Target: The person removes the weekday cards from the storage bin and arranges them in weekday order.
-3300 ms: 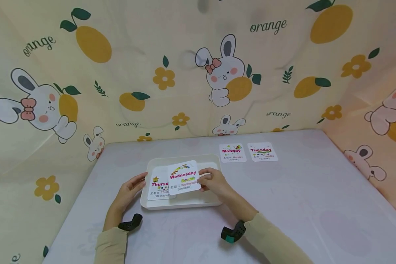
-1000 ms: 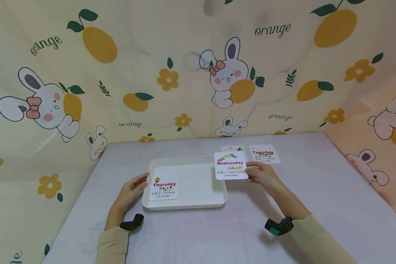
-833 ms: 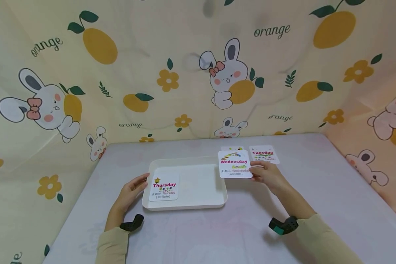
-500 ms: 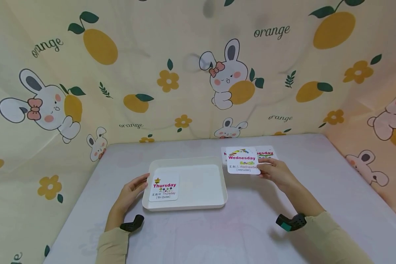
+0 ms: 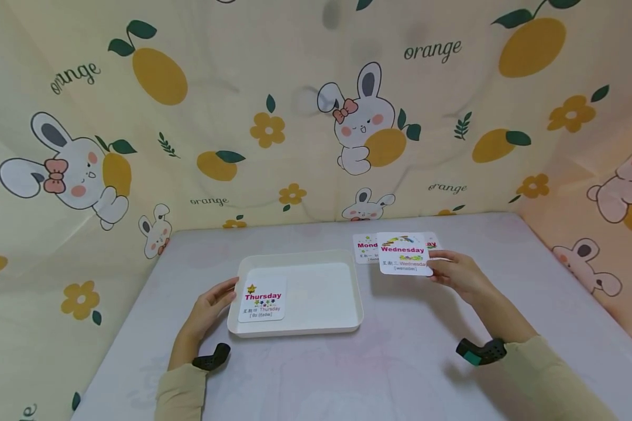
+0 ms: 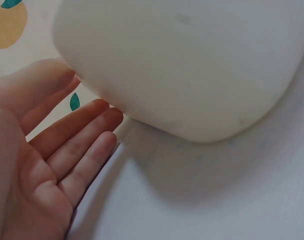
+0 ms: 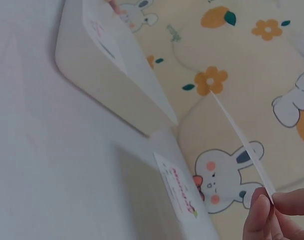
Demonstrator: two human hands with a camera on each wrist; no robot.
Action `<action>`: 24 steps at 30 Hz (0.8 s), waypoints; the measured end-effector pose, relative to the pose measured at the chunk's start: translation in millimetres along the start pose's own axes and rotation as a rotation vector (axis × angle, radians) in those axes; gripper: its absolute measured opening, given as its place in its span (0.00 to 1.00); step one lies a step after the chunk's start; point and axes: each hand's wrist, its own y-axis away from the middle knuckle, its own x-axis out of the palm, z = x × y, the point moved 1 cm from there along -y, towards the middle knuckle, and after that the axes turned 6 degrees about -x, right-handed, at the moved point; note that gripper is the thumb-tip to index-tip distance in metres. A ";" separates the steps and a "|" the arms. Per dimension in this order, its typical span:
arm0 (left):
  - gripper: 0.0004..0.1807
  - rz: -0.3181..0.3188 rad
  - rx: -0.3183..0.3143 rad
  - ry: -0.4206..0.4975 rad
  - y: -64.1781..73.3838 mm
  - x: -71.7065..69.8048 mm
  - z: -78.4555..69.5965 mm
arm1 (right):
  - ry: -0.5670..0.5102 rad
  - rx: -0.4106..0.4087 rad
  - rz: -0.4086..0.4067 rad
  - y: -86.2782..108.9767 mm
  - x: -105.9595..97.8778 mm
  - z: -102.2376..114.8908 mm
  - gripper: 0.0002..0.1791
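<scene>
While the right hand (image 5: 459, 273) pinches a Wednesday card (image 5: 404, 256) mostly hiding Tuesday's card (image 5: 432, 240), the relaxed left hand (image 5: 204, 310) touches the tray (image 5: 321, 295).

Shows plain white on the tray (image 5: 321, 298), pale lavender on the table (image 5: 305, 380). Runs magenta lettering (image 5: 402, 249) over white on the Wednesday card (image 5: 404, 254) and the Thursday card (image 5: 261, 299), with a yellow star (image 5: 251, 288) on the latter. Scatters white rabbits (image 5: 366, 120) and orange-yellow fruit (image 5: 160, 76) across the cream backdrop (image 5: 242, 58).

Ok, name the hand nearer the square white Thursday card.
Left. The left hand is at the rectangular white tray, just left of the Thursday card; the right hand is farther, beyond the tray's right end.
</scene>
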 end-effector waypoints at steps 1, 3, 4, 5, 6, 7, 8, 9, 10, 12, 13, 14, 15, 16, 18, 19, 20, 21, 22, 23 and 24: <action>0.31 0.000 0.001 -0.002 -0.3 -0.2 -0.1 | -0.003 0.005 0.000 0.0 -2.2 -0.2 0.34; 0.31 0.000 0.006 -0.003 -0.4 -0.4 -0.7 | -0.013 0.013 -0.002 -0.6 -6.3 -0.9 0.34; 0.31 -0.001 0.009 -0.002 -0.6 -0.6 -0.8 | -0.014 0.015 -0.001 -1.2 -8.6 -1.4 0.34; 0.31 0.000 0.011 -0.003 -0.8 -0.9 -0.9 | -0.014 0.018 -0.001 -1.7 -10.6 -1.9 0.34; 0.31 0.000 0.014 -0.007 -0.8 -1.2 -0.9 | -0.016 0.018 0.002 -2.1 -12.5 -2.2 0.35; 0.30 0.001 0.014 -0.007 -0.8 -1.5 -0.9 | -0.015 0.022 0.003 -2.3 -14.3 -2.3 0.34; 0.31 -0.002 0.014 -0.010 -0.9 -2.0 -0.7 | -0.013 0.023 0.005 -2.6 -16.2 -2.6 0.35; 0.31 -0.004 0.015 -0.012 -0.9 -2.4 -0.4 | -0.012 0.029 0.005 -2.9 -18.2 -2.9 0.35; 0.31 -0.004 0.014 -0.014 -0.9 -2.8 -0.2 | -0.006 0.037 0.004 -3.4 -20.2 -3.2 0.35; 0.31 -0.003 0.015 -0.019 -0.9 -3.4 0.4 | -0.002 0.056 -0.002 -4.2 -24.5 -3.7 0.36; 0.31 -0.004 0.014 -0.018 -0.9 -3.6 0.6 | 0.001 0.068 -0.007 -4.5 -27.0 -4.1 0.36; 0.31 -0.004 0.016 -0.019 -1.0 -3.8 0.7 | 0.006 0.077 -0.013 -4.8 -29.6 -4.6 0.37; 0.31 -0.003 0.016 -0.016 -1.1 -3.7 0.7 | 0.006 0.089 -0.019 -5.1 -32.2 -5.1 0.37; 0.31 -0.001 0.016 -0.016 -1.2 -3.7 0.7 | 0.006 0.094 -0.023 -5.4 -35.0 -5.6 0.37; 0.31 -0.001 0.017 -0.016 -1.7 -3.5 0.7 | 0.002 0.098 -0.028 -5.8 -40.6 -6.9 0.37; 0.30 -0.003 0.017 -0.013 -2.0 -3.3 0.7 | 0.002 0.099 -0.031 -5.7 -43.3 -7.5 0.37; 0.31 -0.001 0.018 -0.013 -2.4 -3.1 0.7 | 0.000 0.101 -0.035 -5.8 -45.8 -8.2 0.37; 0.31 -0.001 0.020 -0.012 -2.7 -2.8 0.8 | -0.004 0.101 -0.038 -5.8 -48.1 -8.9 0.37; 0.31 0.000 0.022 -0.015 -2.9 -2.5 0.9 | -0.008 0.102 -0.041 -6.0 -50.5 -9.6 0.37; 0.31 0.000 0.024 -0.016 -3.0 -2.3 0.9 | -0.018 0.109 -0.048 -6.3 -52.9 -10.5 0.37; 0.31 -0.002 0.027 -0.019 -3.1 -2.2 1.0 | -0.026 0.117 -0.055 -6.5 -55.0 -11.4 0.38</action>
